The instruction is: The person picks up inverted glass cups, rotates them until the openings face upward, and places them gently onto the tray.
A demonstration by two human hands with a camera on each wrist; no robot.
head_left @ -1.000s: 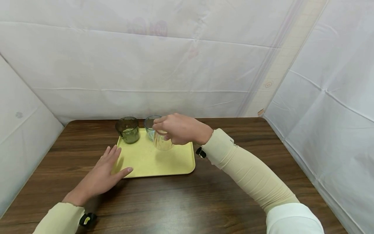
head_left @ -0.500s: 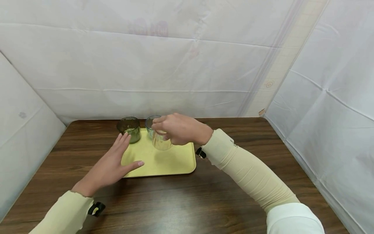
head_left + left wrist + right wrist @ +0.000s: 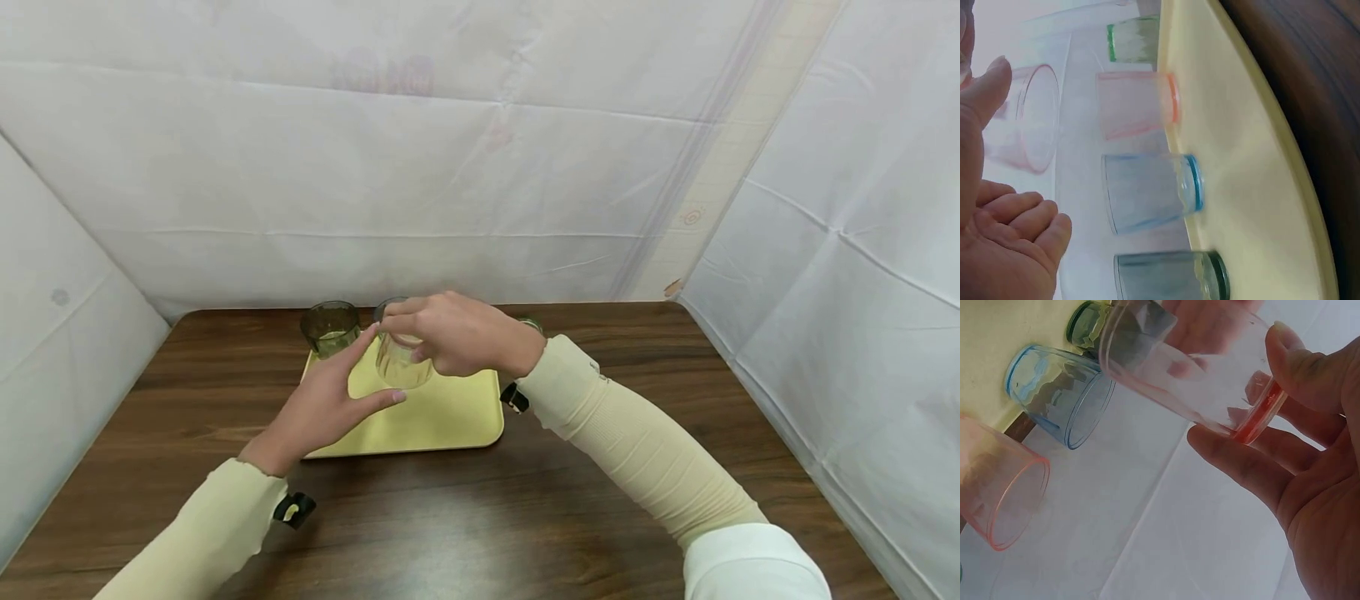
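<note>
The right hand (image 3: 457,333) pinches a clear tumbler with a reddish base (image 3: 401,362) between thumb and fingertips, holding it in the air just above the yellow tray (image 3: 450,417), near the tray's middle. The right wrist view shows the grip closely: fingertips (image 3: 1235,456) clamp the thick reddish bottom, and the mouth of the tumbler points away from the palm, so it hangs tilted rather than upright. The left hand (image 3: 330,404) is beside it at about 8 o'clock, fingers straight and spread wide, thumb under the glass — near it, but whether it touches cannot be told.

Along the tray's far edge, at 11 to 12 o'clock, other tumblers stand in a row: a dark green one (image 3: 330,327), then in the left wrist view a blue-based one (image 3: 1150,194), a pink one (image 3: 1138,103) and a light green one (image 3: 1135,39).

Judging by the poses, the step in hand looks like a handover or a two-handed steadying of the lifted tumbler. The next move would call for the left hand to close round the wall of the glass before the right lets go — the pinch on the base is slight, and the glass is smooth.

No brand, label or legible writing shows on the glasses or the tray; faint marks on the white sheeting behind the wooden table (image 3: 525,517) are too pale to read.
</note>
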